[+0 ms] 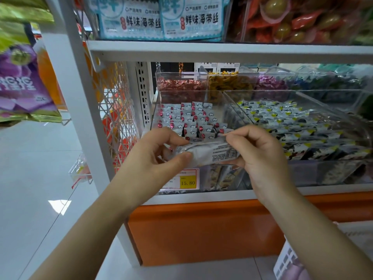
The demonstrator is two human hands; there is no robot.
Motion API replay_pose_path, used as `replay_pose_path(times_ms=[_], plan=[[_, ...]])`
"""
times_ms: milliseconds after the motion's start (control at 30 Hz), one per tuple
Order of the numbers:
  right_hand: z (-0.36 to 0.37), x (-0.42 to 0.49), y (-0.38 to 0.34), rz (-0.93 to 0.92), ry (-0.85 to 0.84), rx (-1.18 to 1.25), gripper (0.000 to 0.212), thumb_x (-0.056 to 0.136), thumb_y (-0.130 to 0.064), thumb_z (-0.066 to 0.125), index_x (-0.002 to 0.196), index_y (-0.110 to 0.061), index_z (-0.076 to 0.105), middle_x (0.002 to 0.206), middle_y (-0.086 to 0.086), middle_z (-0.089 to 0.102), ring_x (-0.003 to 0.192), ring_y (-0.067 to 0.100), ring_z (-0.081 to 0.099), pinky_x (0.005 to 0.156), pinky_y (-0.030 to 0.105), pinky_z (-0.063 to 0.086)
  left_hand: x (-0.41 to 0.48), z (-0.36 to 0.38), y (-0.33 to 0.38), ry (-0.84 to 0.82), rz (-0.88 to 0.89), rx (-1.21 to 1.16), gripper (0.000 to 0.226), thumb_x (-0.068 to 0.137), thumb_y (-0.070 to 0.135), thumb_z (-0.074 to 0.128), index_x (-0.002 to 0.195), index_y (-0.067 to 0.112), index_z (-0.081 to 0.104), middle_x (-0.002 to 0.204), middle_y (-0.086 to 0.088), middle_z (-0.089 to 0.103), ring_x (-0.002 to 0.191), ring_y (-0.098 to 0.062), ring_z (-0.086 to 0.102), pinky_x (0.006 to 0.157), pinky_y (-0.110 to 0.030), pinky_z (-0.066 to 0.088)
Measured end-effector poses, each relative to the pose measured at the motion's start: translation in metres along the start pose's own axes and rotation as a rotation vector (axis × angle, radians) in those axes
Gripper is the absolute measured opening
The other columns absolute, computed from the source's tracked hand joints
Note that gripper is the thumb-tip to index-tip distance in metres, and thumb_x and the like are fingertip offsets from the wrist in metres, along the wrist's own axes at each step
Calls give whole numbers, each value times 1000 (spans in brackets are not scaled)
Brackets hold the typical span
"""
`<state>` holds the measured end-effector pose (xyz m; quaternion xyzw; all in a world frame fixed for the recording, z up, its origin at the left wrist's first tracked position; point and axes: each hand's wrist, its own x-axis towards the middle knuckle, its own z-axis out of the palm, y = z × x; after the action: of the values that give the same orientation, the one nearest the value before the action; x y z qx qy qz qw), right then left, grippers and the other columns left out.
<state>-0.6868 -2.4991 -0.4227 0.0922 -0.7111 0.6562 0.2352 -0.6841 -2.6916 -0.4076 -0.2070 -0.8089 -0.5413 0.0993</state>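
The clear bin [155,112] is open on top, with free room between its rim and the shelf board [222,50] above it, though a packet [203,153] held across its front edge bars the middle. Left of the bin a wire panel [115,110] closes the side, right of it a second bin [298,93] touches, and behind it stand smaller tubs [181,76]

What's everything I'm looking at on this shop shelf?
silver packet: one, silver with black print, before the left bin
left bin: one, clear, holding white-and-red packets
right bin: one, clear, holding black-white-yellow packets
price tag: one, yellow, below the left bin
seaweed packs: two showing, blue-white, upper shelf
hanging bags: several, purple and green, far left
shelf base: one, orange, under the bins
left hand: one, grips the packet's left end
right hand: one, pinches its right end
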Motion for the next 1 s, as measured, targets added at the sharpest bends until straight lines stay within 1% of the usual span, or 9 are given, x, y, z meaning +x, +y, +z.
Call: replay_pose_path(times_ms=[133, 233, 300, 333, 500, 600, 733, 867, 1000], plan=[[1, -3, -4, -42, -30, -38, 9, 81, -21, 64, 72, -22, 66, 80, 10, 64, 83, 34, 62, 76, 57, 52, 1, 2, 1, 27, 6, 16, 13, 73, 42, 61, 80, 31, 60, 85, -10, 61, 80, -28, 62, 70, -50, 53], [1, -3, -4, -68, -67, -64, 21, 87, -12, 63, 71, -25, 67, 73, -2, 64, 73, 14, 63, 65, 33, 54, 2, 1, 1, 52, 5, -19, 10, 74, 29, 59, 73, 19, 61, 73, -10, 60, 69, -28, 58, 63, -44, 50], [4, -3, -4, -80, -98, -55, 20, 85, -13, 63, 71, -27, 67, 68, -11, 65, 66, 1, 61, 55, 16, 47, 3, 0, -2, 65, 12, -35, 14, 77, 23, 59, 68, 13, 58, 64, -9, 56, 56, -19, 52, 54, -35, 47], [4, -3, -5, -73, -107, -44, 16, 83, -17, 63, 71, -26, 68, 68, -12, 65, 66, 0, 61, 54, 13, 46, 3, -1, -3, 70, 16, -28, 18, 81, 21, 60, 66, 11, 58, 62, -9, 55, 53, -14, 49, 52, -30, 44], [2, -1, -3, 25, -102, 32, 12, 79, -21, 64, 69, -24, 70, 72, -2, 68, 75, 15, 67, 63, 35, 57, 6, -8, -4, 1, -8, -28, 25, 81, 29, 61, 70, 7, 65, 62, -3, 63, 51, -7, 56, 49, -15, 46], [2, 0, -5, 66, -119, 121, 28, 86, -6, 61, 64, -22, 70, 69, -2, 69, 69, 13, 68, 55, 28, 55, 7, -13, -3, -24, -24, -50, 28, 75, 35, 60, 72, 9, 69, 67, -5, 66, 51, -12, 62, 51, -19, 51], [1, 1, -6, 183, -152, 242, 32, 86, -1, 57, 60, -16, 69, 67, 5, 70, 66, 17, 69, 51, 27, 55, 8, -16, -4, -16, -14, -9, 24, 75, 34, 58, 73, 13, 69, 67, 0, 66, 49, -9, 63, 51, -16, 51], [0, 2, -8, 314, -221, 326, 18, 75, -9, 63, 58, -13, 70, 68, 11, 71, 66, 23, 71, 48, 28, 55, 8, -14, -7, 43, 4, -5, 26, 79, 32, 56, 76, 8, 68, 62, -5, 63, 49, -4, 59, 51, -14, 47], [-4, 6, -7, 426, -258, 350, 13, 72, -11, 64, 60, -8, 70, 72, 16, 71, 67, 26, 71, 48, 29, 56, 8, -14, -9, 73, 29, 11, 17, 88, 16, 56, 77, 16, 67, 68, -1, 65, 50, -1, 55, 49, -10, 44]])
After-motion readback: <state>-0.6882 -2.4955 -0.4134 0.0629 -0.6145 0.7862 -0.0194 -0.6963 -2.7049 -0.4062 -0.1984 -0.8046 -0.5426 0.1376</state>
